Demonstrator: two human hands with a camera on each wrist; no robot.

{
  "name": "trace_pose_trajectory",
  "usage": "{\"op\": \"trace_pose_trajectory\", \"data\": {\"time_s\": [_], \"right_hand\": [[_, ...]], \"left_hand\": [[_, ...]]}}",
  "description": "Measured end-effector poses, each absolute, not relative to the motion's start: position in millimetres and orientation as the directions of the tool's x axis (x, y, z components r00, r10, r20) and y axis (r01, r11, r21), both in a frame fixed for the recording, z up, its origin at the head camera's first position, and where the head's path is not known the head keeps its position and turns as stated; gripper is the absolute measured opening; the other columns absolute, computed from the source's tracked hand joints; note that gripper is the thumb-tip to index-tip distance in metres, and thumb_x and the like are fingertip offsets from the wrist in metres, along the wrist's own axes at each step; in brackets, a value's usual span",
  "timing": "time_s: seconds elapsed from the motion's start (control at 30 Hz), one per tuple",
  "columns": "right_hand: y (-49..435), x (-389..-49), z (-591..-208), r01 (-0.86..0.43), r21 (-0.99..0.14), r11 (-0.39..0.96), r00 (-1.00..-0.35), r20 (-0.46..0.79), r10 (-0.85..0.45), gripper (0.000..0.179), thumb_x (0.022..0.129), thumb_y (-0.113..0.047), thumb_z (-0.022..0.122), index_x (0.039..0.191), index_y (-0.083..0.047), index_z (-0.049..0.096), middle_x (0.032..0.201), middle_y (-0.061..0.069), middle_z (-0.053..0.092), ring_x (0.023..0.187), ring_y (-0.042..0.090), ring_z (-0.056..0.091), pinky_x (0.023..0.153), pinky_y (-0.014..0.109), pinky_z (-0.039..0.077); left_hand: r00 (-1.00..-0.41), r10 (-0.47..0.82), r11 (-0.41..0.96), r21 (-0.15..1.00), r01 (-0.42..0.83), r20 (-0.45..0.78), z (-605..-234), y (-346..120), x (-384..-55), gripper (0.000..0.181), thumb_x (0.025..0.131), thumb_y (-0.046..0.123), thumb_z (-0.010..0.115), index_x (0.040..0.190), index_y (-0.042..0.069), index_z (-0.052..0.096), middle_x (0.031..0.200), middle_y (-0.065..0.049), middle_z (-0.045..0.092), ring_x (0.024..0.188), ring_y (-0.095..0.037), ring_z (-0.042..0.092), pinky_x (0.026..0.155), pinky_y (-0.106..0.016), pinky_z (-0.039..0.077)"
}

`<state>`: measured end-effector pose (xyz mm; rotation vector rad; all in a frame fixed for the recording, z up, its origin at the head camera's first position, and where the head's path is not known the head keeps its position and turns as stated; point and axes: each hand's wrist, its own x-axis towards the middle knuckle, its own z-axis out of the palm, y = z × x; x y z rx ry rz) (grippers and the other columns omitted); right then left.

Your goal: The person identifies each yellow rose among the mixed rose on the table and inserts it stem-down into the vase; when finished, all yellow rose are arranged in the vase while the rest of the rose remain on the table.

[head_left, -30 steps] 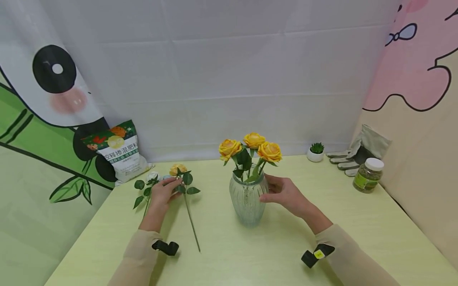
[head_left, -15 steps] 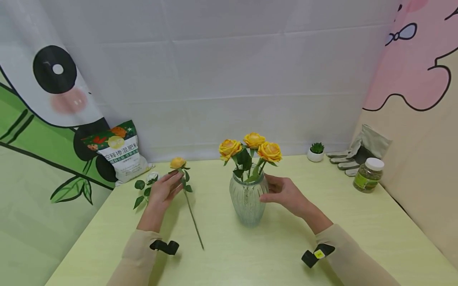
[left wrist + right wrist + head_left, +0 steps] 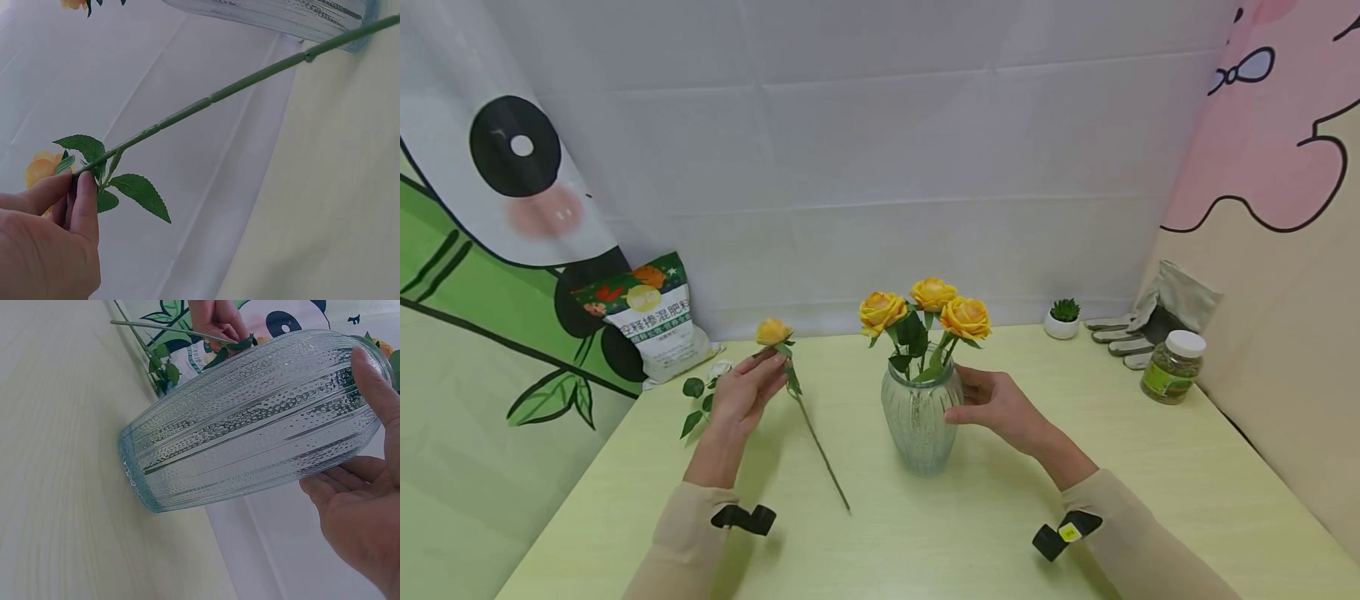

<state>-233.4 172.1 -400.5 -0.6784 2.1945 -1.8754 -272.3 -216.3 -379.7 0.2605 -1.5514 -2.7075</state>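
In the head view my left hand (image 3: 747, 390) pinches a yellow rose (image 3: 772, 332) just under its bloom. Its long green stem (image 3: 211, 99) slants down toward the vase, and the left wrist view shows thumb and fingertips closed on it beside the leaves. A ribbed clear glass vase (image 3: 921, 429) stands upright on the table, holding three yellow roses (image 3: 933, 295). My right hand (image 3: 1000, 412) grips the vase's right side near the neck, thumb in front and fingers behind, as the right wrist view (image 3: 356, 506) also shows.
Behind my left hand lies a white flower (image 3: 718, 369) with green leaves. A fertilizer bag (image 3: 658, 329) leans at the back left. At the back right are a small potted succulent (image 3: 1062, 319), work gloves (image 3: 1142, 321) and a white-lidded jar (image 3: 1172, 368).
My left hand has lifted the yellow rose off the tabletop, and its stem's lower end has swung right toward the vase. My right hand and the vase have stayed put.
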Motion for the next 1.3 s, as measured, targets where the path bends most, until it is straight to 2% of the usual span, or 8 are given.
{"op": "trace_pose_trajectory", "data": {"time_s": [0.1,0.23,0.47,0.73,0.9,1.3], "right_hand": [[172,-233,-401,-0.228,-0.968,0.101,-0.879,0.161,-0.448,0.089,0.086,-0.025,0.083,0.153,0.005,0.032,0.154,0.022,0.038,0.135,0.037,0.046,0.106,0.041,0.048],[172,-234,-401,-0.229,-0.968,0.099,-0.878,0.161,-0.451,0.088,0.087,-0.024,0.082,0.153,0.005,0.032,0.154,0.022,0.038,0.135,0.037,0.047,0.105,0.041,0.048],[173,-235,-401,-0.224,-0.968,0.114,-0.883,0.152,-0.444,0.084,0.088,-0.020,0.080,0.153,0.004,0.032,0.154,0.021,0.039,0.135,0.036,0.047,0.105,0.041,0.048],[173,-234,-401,-0.219,-0.971,0.099,-0.880,0.153,-0.449,0.083,0.088,-0.019,0.080,0.153,0.004,0.033,0.154,0.021,0.039,0.134,0.036,0.048,0.104,0.041,0.049],[172,-234,-401,-0.225,-0.970,0.089,-0.876,0.161,-0.455,0.084,0.088,-0.021,0.081,0.153,0.003,0.034,0.153,0.020,0.041,0.133,0.035,0.050,0.103,0.039,0.050],[172,-234,-402,-0.216,-0.971,0.105,-0.881,0.147,-0.450,0.087,0.087,-0.024,0.081,0.153,0.004,0.032,0.154,0.020,0.039,0.135,0.036,0.047,0.106,0.042,0.047]], "left_hand": [[-0.992,-0.071,-0.559,0.828,-0.050,-0.108,-372,-213,-268,0.018,0.095,-0.007,0.063,0.101,0.006,0.074,0.095,-0.005,0.073,0.086,-0.017,0.074,0.082,-0.028,0.060],[-0.997,-0.058,-0.595,0.804,-0.007,-0.051,-361,-207,-261,0.023,0.096,-0.008,0.061,0.091,0.008,0.077,0.091,-0.007,0.074,0.085,-0.018,0.074,0.078,-0.029,0.061],[-0.994,-0.097,-0.610,0.786,0.104,0.056,-343,-197,-248,0.027,0.098,-0.008,0.058,0.090,0.010,0.077,0.088,-0.004,0.075,0.083,-0.017,0.074,0.074,-0.028,0.062],[-0.975,-0.113,-0.698,0.684,0.213,0.189,-323,-189,-235,0.027,0.098,-0.010,0.054,0.089,0.004,0.075,0.086,-0.006,0.073,0.081,-0.019,0.073,0.072,-0.029,0.062],[-0.961,-0.120,-0.740,0.623,0.254,0.249,-317,-188,-232,0.028,0.098,-0.012,0.052,0.093,0.002,0.075,0.085,-0.008,0.073,0.081,-0.020,0.073,0.073,-0.030,0.062],[-0.959,-0.157,-0.780,0.566,0.267,0.236,-313,-186,-229,0.022,0.095,-0.014,0.057,0.098,-0.001,0.075,0.086,-0.011,0.072,0.077,-0.021,0.072,0.066,-0.029,0.062]]}}
